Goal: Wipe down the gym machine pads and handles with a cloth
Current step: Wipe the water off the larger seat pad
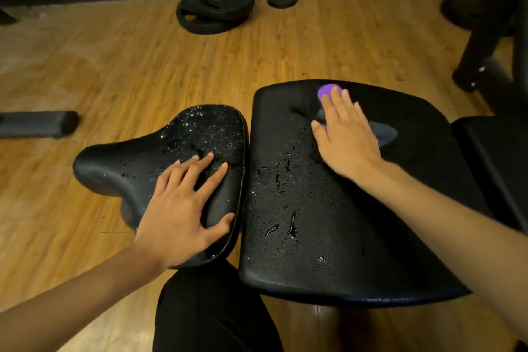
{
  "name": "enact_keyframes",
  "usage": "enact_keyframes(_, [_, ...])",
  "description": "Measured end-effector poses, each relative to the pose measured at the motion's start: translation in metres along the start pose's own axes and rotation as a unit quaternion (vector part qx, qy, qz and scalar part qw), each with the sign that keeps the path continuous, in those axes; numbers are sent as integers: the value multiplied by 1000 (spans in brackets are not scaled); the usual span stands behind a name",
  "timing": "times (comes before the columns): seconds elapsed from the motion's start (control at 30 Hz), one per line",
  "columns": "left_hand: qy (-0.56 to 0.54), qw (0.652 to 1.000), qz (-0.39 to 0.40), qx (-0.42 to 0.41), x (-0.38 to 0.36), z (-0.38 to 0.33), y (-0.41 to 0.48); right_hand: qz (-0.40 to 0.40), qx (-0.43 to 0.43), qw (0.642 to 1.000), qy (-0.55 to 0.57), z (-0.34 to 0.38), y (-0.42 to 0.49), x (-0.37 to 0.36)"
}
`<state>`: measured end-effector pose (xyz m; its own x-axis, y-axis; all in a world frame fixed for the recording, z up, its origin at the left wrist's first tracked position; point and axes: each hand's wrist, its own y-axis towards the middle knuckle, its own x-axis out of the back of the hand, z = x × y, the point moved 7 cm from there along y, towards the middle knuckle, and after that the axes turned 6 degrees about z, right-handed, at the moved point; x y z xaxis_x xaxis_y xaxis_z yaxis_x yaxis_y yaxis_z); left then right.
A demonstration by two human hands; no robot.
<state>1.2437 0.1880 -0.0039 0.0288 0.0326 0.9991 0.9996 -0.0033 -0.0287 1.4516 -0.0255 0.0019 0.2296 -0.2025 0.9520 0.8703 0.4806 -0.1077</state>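
Two wet: saddle pad (134,163), wide pad (328,208) (droplets); wood floor (114,66).

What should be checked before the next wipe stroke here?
1. Cloth under the right hand: ok, flat fingers press it on the big pad.
2. Left hand steadying the seat: ok, it rests flat.
3. Big pad dry: not ok, wet streaks near its middle.
4. Seat dry: not ok, droplets cover its far end.
5. Cloth clean enough: cannot tell, mostly hidden.
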Motion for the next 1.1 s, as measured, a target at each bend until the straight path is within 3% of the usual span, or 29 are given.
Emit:
enact_keyframes(0.17, [-8,1000,0,0,1,1,1,45,40,998,-34,18,-99,-21])
enact_keyframes(0.33, [-5,1000,-7,5,2,0,1,-15,18,999,-42,5,10,-6])
enact_keyframes(0.47, [-7,1000,-4,5,2,-1,0,-8,-16,999,-42,3,69,6])
enact_keyframes(0.63, [-16,1000,4,13,3,0,0,3,31,999,-22,17,-53,-18])
enact_keyframes(0.8, [-18,1000,9,11,2,0,2,98,95,991,-3,39,-175,-35])
enact_keyframes(0.93, [-15,1000,4,12,2,0,1,13,104,994,-41,27,-92,-24])
enact_keyframes(1.03, [-14,1000,8,15,2,-1,0,9,-13,1000,-26,10,0,-8])
enact_keyframes(1.1, [-13,1000,12,16,1,-1,1,15,-64,997,-31,10,16,-7])
